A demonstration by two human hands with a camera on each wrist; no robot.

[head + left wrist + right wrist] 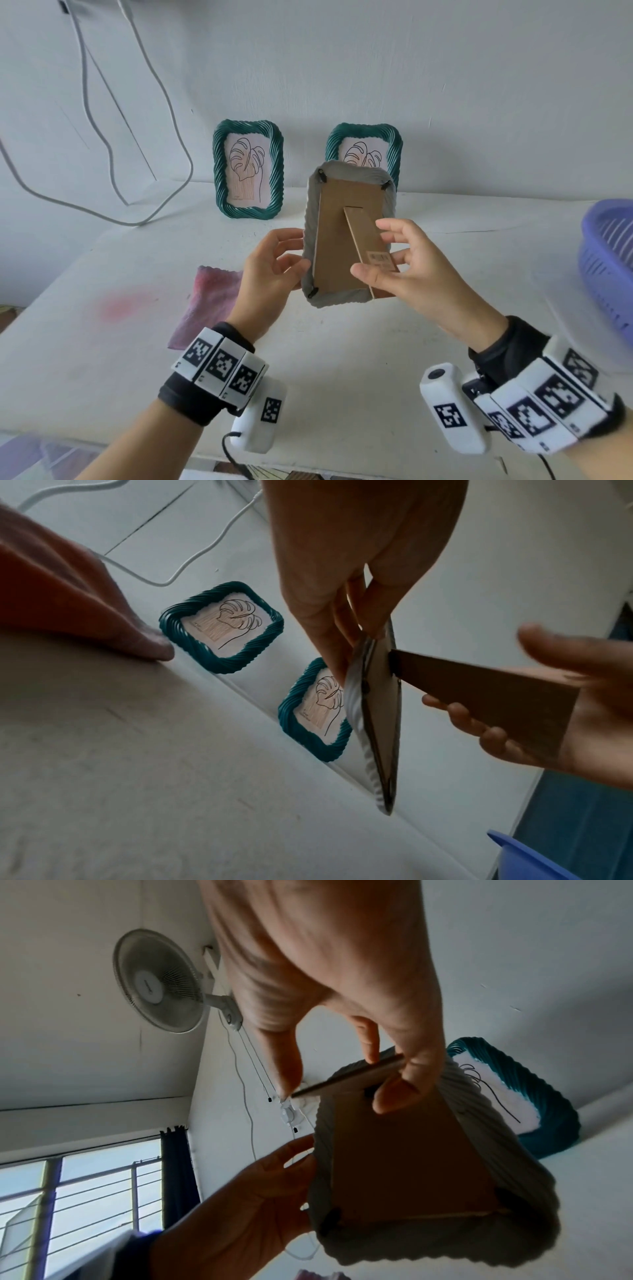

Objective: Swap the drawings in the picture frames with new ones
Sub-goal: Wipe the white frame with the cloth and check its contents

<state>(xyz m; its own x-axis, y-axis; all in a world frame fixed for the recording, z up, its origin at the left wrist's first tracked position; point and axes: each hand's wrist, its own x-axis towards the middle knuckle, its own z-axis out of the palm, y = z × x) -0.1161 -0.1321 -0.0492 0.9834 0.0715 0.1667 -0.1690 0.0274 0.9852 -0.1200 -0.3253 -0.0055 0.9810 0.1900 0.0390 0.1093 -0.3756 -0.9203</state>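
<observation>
A grey ribbed picture frame (313, 219) is held upright above the table, its brown backing board (342, 205) facing me. My left hand (298, 251) grips its left edge, thumb on the back. My right hand (371, 248) pinches the cardboard stand (368, 240), which is swung out from the backing. In the left wrist view the stand (479, 693) juts out from the frame (373, 723). In the right wrist view the stand (352, 1077) is pinched edge-on above the backing (404, 1158). Two green frames (219, 171) (394, 154) with leaf drawings stand against the wall.
A pink sheet (209, 301) lies on the white table (342, 377) left of my left wrist. A purple basket (609, 253) sits at the right edge. Grey cables (113, 164) hang down the wall at the left. A wall fan (161, 980) is overhead.
</observation>
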